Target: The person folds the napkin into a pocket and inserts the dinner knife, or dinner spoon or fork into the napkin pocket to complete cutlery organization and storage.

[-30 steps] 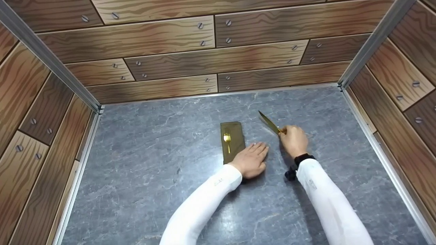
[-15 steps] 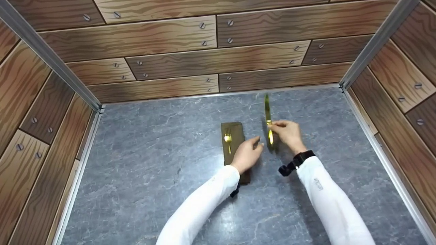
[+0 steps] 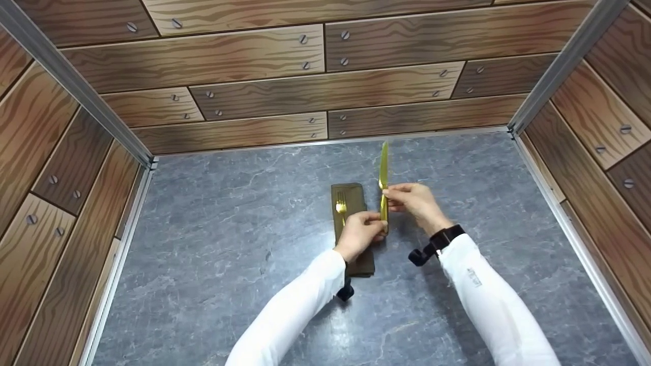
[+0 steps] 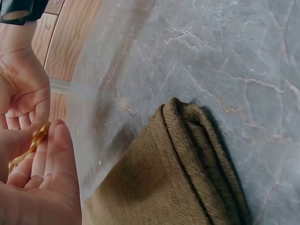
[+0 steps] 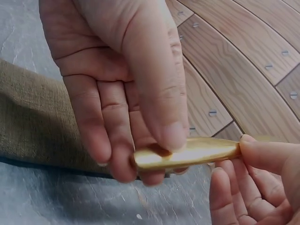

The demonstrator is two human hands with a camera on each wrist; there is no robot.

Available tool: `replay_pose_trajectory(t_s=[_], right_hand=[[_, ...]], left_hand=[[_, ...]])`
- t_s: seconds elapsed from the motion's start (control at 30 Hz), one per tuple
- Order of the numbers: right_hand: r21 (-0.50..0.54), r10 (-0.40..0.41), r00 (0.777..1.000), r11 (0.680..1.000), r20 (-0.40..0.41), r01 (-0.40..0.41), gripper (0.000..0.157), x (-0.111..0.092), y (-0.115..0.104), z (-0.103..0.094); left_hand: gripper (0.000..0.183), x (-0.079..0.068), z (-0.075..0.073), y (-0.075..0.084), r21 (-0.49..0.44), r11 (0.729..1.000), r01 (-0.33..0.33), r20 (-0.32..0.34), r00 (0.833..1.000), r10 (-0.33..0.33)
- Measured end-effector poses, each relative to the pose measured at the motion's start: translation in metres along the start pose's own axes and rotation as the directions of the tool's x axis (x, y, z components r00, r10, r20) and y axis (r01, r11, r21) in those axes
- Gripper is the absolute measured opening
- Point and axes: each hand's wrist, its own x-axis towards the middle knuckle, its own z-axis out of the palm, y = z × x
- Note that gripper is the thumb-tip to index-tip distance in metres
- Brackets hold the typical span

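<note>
A gold table knife (image 3: 384, 168) is held above the surface, its blade pointing toward the back wall. My right hand (image 3: 419, 203) pinches it near where handle and blade meet. The end of its handle (image 5: 187, 154) sits between the thumb and fingers of my left hand (image 3: 360, 235), as the right wrist view shows. Under and beside the left hand lies a folded olive-brown napkin (image 3: 362, 264). On the napkin's far left part rests a gold fork (image 3: 341, 204), tines away from me; the left hand covers its lower end.
The grey marbled tabletop (image 3: 229, 229) spreads around the napkin. Wood-patterned panels (image 3: 254, 66) with metal edging wall it in at the back, left and right. A black camera strap (image 3: 445, 238) is on the right wrist.
The right hand has swung the knife from a slant to nearly straight and brought it left. The left hand, flat at first, has lifted and now pinches the handle's end.
</note>
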Motion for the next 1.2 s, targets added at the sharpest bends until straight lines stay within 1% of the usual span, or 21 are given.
replay_pose_trajectory(t_s=[0.13, 0.33, 0.47, 0.57, 0.67, 0.73, 0.77, 0.8, 0.83, 0.87, 0.9, 0.93, 0.97, 1.0, 1.03, 1.07, 1.1, 1.13, 1.17, 1.2], right_hand=[[0.009, 0.023, 0.998, 1.000, 0.052, -0.023, 0.041, -0.002, -0.002, 0.004], [0.004, 0.055, 0.994, 0.998, 0.095, -0.056, 0.037, -0.004, -0.007, 0.007], [-0.011, 0.075, 0.989, 0.997, 0.131, -0.074, 0.035, -0.005, -0.009, 0.007], [-0.060, 0.093, 0.984, 0.995, 0.155, -0.085, 0.035, -0.006, -0.010, 0.008], [-0.115, 0.112, 0.979, 0.989, 0.172, -0.092, 0.036, -0.005, -0.011, 0.009], [-0.135, 0.118, 0.977, 0.986, 0.179, -0.094, 0.035, -0.004, -0.012, 0.010], [-0.140, 0.117, 0.977, 0.986, 0.177, -0.093, 0.035, -0.003, -0.012, 0.010], [-0.147, 0.115, 0.978, 0.985, 0.175, -0.089, 0.035, -0.002, -0.012, 0.010], [-0.152, 0.111, 0.979, 0.985, 0.170, -0.085, 0.034, -0.001, -0.012, 0.010], [-0.158, 0.102, 0.980, 0.984, 0.168, -0.075, 0.034, 0.001, -0.013, 0.010], [-0.157, 0.099, 0.982, 0.985, 0.159, -0.073, 0.034, 0.002, -0.014, 0.010], [-0.160, 0.093, 0.984, 0.985, 0.150, -0.069, 0.034, 0.004, -0.014, 0.010], [-0.164, 0.086, 0.986, 0.984, 0.141, -0.063, 0.034, 0.005, -0.015, 0.010], [-0.169, 0.082, 0.987, 0.984, 0.135, -0.059, 0.033, 0.007, -0.015, 0.011], [-0.167, 0.077, 0.989, 0.984, 0.127, -0.055, 0.033, 0.009, -0.016, 0.011], [-0.163, 0.070, 0.990, 0.985, 0.120, -0.050, 0.033, 0.011, -0.016, 0.011], [-0.153, 0.065, 0.992, 0.987, 0.107, -0.049, 0.032, 0.013, -0.016, 0.012], [-0.147, 0.053, 0.994, 0.988, 0.099, -0.038, 0.033, 0.015, -0.016, 0.012], [-0.135, 0.040, 0.995, 0.990, 0.089, -0.027, 0.033, 0.017, -0.016, 0.013], [-0.123, 0.021, 0.997, 0.992, 0.081, -0.011, 0.033, 0.019, -0.016, 0.014]], left_hand=[[0.019, -0.004, -0.004, -0.002, -0.040, 0.999, 0.015, -0.010, 1.000, -0.015], [0.015, -0.014, -0.004, -0.006, -0.114, 0.993, 0.004, -0.021, 1.000, -0.006], [0.016, -0.019, -0.005, -0.009, -0.118, 0.993, -0.009, -0.025, 1.000, 0.006], [0.020, -0.023, -0.009, -0.012, -0.095, 0.995, -0.022, -0.011, 1.000, 0.021], [0.028, -0.028, -0.015, -0.013, -0.035, 0.999, -0.037, 0.031, 0.999, 0.038], [0.035, -0.031, -0.020, -0.014, 0.033, 0.999, -0.043, 0.063, 0.997, 0.041], [0.038, -0.033, -0.023, -0.014, 0.102, 0.993, -0.059, 0.078, 0.996, 0.051], [0.039, -0.036, -0.026, -0.014, 0.192, 0.978, -0.088, 0.089, 0.993, 0.072], [0.039, -0.038, -0.030, -0.014, 0.287, 0.950, -0.123, 0.101, 0.990, 0.097], [0.039, -0.041, -0.033, -0.014, 0.393, 0.904, -0.167, 0.117, 0.984, 0.131], [0.038, -0.043, -0.037, -0.015, 0.498, 0.841, -0.213, 0.138, 0.976, 0.166], [0.037, -0.046, -0.041, -0.016, 0.601, 0.753, -0.270, 0.171, 0.963, 0.209], [0.037, -0.048, -0.046, -0.018, 0.687, 0.648, -0.329, 0.216, 0.944, 0.249], [0.038, -0.051, -0.051, -0.021, 0.745, 0.545, -0.385, 0.273, 0.921, 0.277], [0.040, -0.053, -0.055, -0.023, 0.780, 0.438, -0.447, 0.347, 0.891, 0.292], [0.042, -0.055, -0.060, -0.027, 0.797, 0.320, -0.512, 0.432, 0.854, 0.291], [0.046, -0.056, -0.064, -0.032, 0.792, 0.210, -0.573, 0.515, 0.812, 0.275], [0.050, -0.058, -0.067, -0.036, 0.770, 0.111, -0.628, 0.590, 0.768, 0.251], [0.055, -0.059, -0.071, -0.041, 0.738, 0.031, -0.674, 0.653, 0.725, 0.218], [0.060, -0.061, -0.073, -0.046, 0.702, -0.035, -0.711, 0.704, 0.686, 0.184]])
